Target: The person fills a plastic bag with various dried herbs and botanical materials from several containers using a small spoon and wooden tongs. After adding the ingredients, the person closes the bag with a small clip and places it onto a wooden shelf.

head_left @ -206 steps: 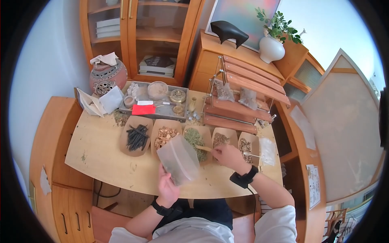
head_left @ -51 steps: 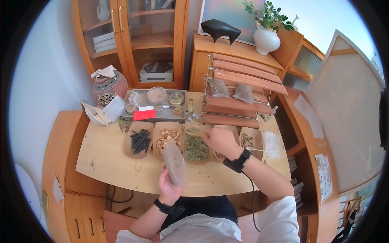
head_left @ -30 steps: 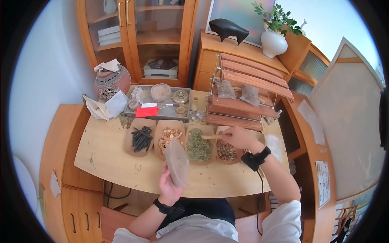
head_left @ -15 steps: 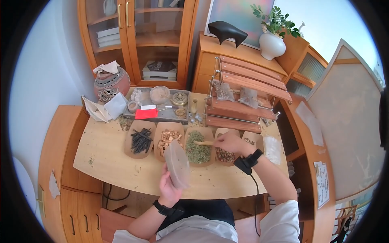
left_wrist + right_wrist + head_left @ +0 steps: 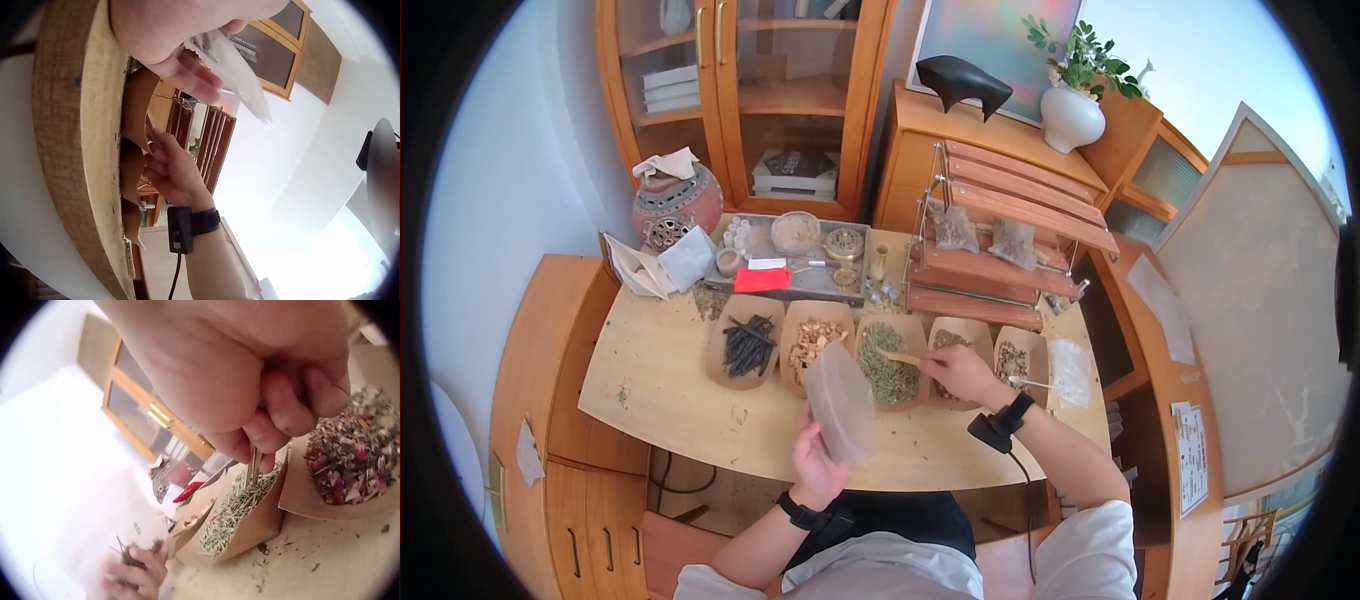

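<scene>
My left hand (image 5: pixel 818 466) holds a translucent bag (image 5: pixel 840 402) upright in front of the trays; in the right wrist view dark plant bits show low in the bag, by the fingers. My right hand (image 5: pixel 962 374) pinches a light wooden scoop (image 5: pixel 903 357), its far end in the green dried herb (image 5: pixel 887 372) of the middle paper tray. In the right wrist view the curled right fingers grip the scoop handle (image 5: pixel 252 467) above the green herb (image 5: pixel 234 514). The tray of reddish petals (image 5: pixel 350 456) stands beside it.
Trays of black sticks (image 5: pixel 748 345) and pale chips (image 5: pixel 812 345) stand to the left, a tray of mixed bits (image 5: pixel 1012 358) to the right with a white spoon. Behind are a grey tray (image 5: pixel 800 290) of small vessels and a wooden rack (image 5: pixel 980 280).
The scoop, raised over the back of the green herb earlier, now dips into it. My right hand has moved slightly down and left since a moment ago; my left hand keeps holding the bag.
</scene>
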{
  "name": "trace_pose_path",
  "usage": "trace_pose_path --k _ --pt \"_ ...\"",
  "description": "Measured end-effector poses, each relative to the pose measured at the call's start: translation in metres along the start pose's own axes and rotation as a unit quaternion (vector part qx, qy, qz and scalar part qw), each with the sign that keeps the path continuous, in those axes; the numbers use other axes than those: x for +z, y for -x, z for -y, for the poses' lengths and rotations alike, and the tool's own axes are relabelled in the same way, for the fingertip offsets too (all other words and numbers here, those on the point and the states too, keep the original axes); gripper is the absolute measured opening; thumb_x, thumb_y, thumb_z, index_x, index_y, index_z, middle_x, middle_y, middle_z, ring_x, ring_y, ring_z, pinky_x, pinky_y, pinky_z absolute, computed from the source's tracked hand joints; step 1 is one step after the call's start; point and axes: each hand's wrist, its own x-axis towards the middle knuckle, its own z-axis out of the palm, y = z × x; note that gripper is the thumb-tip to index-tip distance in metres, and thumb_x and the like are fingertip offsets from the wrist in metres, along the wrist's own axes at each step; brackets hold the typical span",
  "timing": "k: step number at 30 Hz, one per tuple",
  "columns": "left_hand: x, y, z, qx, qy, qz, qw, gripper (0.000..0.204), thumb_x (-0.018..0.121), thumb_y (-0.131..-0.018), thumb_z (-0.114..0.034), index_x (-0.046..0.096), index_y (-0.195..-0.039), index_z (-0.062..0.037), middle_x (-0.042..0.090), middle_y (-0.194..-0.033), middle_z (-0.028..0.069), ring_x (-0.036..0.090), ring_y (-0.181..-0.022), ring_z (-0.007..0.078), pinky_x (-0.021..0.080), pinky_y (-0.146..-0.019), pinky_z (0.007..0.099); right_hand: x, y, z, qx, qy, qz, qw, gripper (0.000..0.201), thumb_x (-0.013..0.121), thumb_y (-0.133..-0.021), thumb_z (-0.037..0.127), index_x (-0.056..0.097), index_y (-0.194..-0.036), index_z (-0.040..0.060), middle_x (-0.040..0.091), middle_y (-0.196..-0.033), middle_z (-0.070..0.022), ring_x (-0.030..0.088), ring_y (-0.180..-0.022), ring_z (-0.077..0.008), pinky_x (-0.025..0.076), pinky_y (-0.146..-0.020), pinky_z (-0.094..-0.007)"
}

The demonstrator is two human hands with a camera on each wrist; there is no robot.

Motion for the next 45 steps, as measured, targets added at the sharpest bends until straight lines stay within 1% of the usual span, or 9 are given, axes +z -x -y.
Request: trace_pose_path --k 4,10,16,22,28,34,37,40,45 --pt "-0.004 -0.001 0.001 -0.001 -0.007 0.005 1.0 0.058 0.047 -0.094 -0.027 0.037 -0.148 -0.0106 0.049 -0.145 0.0077 0.045 -0.136 0.026 0.036 -0.114 0.0439 -0.008 -0.003 -0.015 0.117 -0.229 0.052 0.965 0.027 0.061 -0.097 0.023 0.076 -0.108 0.0044 0.07 -0.084 -0.007 0.059 -0.073 -0.0126 0.048 -0.07 -0.0272" --pt "-0.005 -0.002 0.002 0.006 -0.013 0.02 1.0 0.061 0.048 -0.093 -0.028 0.034 -0.149 -0.01 0.045 -0.148 0.0096 0.043 -0.138 0.0281 0.034 -0.116 0.0462 -0.038 0.016 0.024 0.17 -0.28 0.044 0.944 0.027 0.061 -0.098 0.022 0.076 -0.106 0.0014 0.062 -0.079 0.002 0.048 -0.069 -0.006 0.04 -0.063 -0.0223" --pt "0.0 -0.001 0.001 0.004 -0.02 0.02 1.0 0.064 0.048 -0.092 -0.028 0.031 -0.151 -0.0093 0.043 -0.15 0.0107 0.041 -0.141 0.0295 0.033 -0.117 0.0485 -0.057 0.039 0.047 0.134 -0.304 0.042 0.942 0.027 0.06 -0.101 0.022 0.074 -0.107 0.0005 0.049 -0.069 0.0074 0.039 -0.062 -0.0032 0.031 -0.055 -0.0211" --pt "0.0 -0.002 0.001 -0.005 -0.026 0.02 0.999 0.066 0.048 -0.092 -0.028 0.029 -0.153 -0.0094 0.042 -0.151 0.0108 0.04 -0.141 0.0297 0.034 -0.117 0.0483 -0.059 0.06 0.058 0.094 -0.321 0.082 0.939 0.028 0.061 -0.1 0.022 0.073 -0.111 -0.0004 0.054 -0.073 0.0057 0.044 -0.066 -0.0029 0.035 -0.058 -0.0202" --pt "-0.002 -0.002 0.002 0.0 -0.035 0.018 0.999 0.065 0.049 -0.091 -0.028 0.031 -0.151 -0.0094 0.042 -0.15 0.0101 0.04 -0.141 0.0289 0.033 -0.117 0.0476 -0.044 0.065 0.068 0.032 -0.237 0.089 0.967 0.028 0.06 -0.101 0.023 0.073 -0.109 -0.001 0.061 -0.074 0.0024 0.051 -0.068 -0.0063 0.043 -0.062 -0.0257" --pt "-0.006 -0.003 0.005 0.0 -0.033 0.014 0.999 0.064 0.049 -0.091 -0.028 0.032 -0.15 -0.0093 0.043 -0.15 0.0099 0.04 -0.141 0.0282 0.032 -0.117 0.0472 -0.048 0.075 0.089 0.025 -0.049 0.039 0.998 0.03 0.065 -0.096 0.027 0.071 -0.11 0.0013 0.062 -0.068 -0.008 0.054 -0.063 -0.0105 0.047 -0.061 -0.0292" --pt "-0.001 -0.002 0.002 -0.004 -0.032 0.014 0.999 0.064 0.05 -0.091 -0.028 0.032 -0.15 -0.0094 0.043 -0.15 0.01 0.04 -0.141 0.0283 0.032 -0.117 0.0474 -0.05 0.081 0.084 -0.012 -0.061 -0.008 0.998 0.031 0.066 -0.095 0.028 0.072 -0.108 0.0006 0.063 -0.067 -0.0092 0.055 -0.06 -0.0133 0.047 -0.06 -0.0299" --pt "0.002 -0.001 0.0 -0.007 -0.027 0.008 1.0 0.064 0.05 -0.091 -0.028 0.032 -0.15 -0.0094 0.042 -0.15 0.0101 0.041 -0.141 0.0283 0.033 -0.117 0.0474 -0.065 0.082 0.085 0.027 -0.107 -0.013 0.994 0.031 0.065 -0.095 0.029 0.073 -0.106 0.0007 0.063 -0.066 -0.0111 0.054 -0.058 -0.0165 0.048 -0.06 -0.0312" --pt "-0.004 -0.003 0.002 -0.006 -0.026 0.005 1.0 0.064 0.049 -0.092 -0.028 0.032 -0.15 -0.0093 0.043 -0.15 0.0103 0.041 -0.14 0.0284 0.033 -0.117 0.0475 -0.067 0.066 0.045 0.1 -0.01 0.01 0.995 0.035 0.063 -0.095 0.033 0.074 -0.101 0.0005 0.063 -0.067 -0.015 0.057 -0.06 -0.0201 0.049 -0.062 -0.0334"
